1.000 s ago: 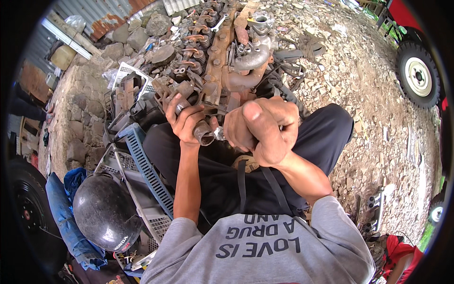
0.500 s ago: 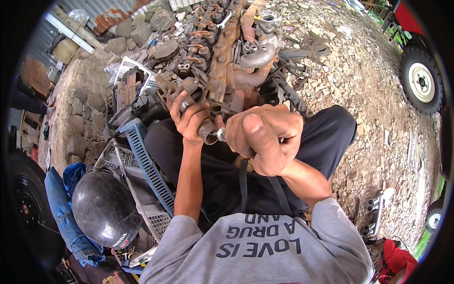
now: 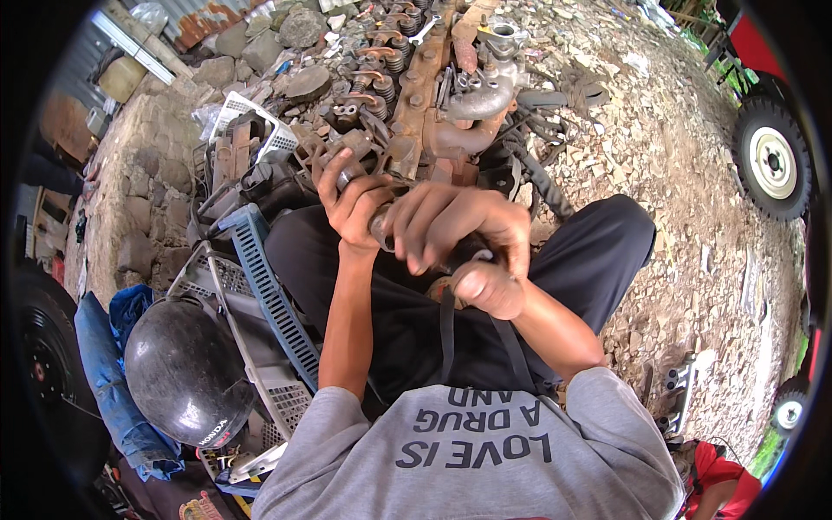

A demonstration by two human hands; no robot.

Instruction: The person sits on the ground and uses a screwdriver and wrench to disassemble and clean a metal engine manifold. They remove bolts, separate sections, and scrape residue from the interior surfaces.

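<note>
My left hand [image 3: 357, 208] is wrapped round a rusty, tubular metal engine part [image 3: 381, 232], whose lower end sticks out beside the palm. Close against it on the right is my right hand [image 3: 459, 230], smeared by motion. Its fingers curl over a dark-handled tool [image 3: 468, 250] with a pale round end, the thumb standing off from them. The tool's kind and its tip are hidden behind the fingers. Just beyond both hands lies the rusty engine [image 3: 407, 139], with a row of springs and rocker arms [image 3: 373, 87] and a grey metal manifold [image 3: 481, 100].
Left of my legs stand a blue plastic crate [image 3: 273, 295], a white basket [image 3: 277, 134] of metal parts and a black helmet [image 3: 186, 373]. A spanner [image 3: 423, 31] lies on the engine. Stony ground [image 3: 676, 191] and a vehicle wheel [image 3: 770, 156] are to the right.
My right hand has loosened from a tight fist, its fingers rolling over to the left and the thumb dropping down. The dark handle now shows. My left hand keeps its hold on the metal part.
</note>
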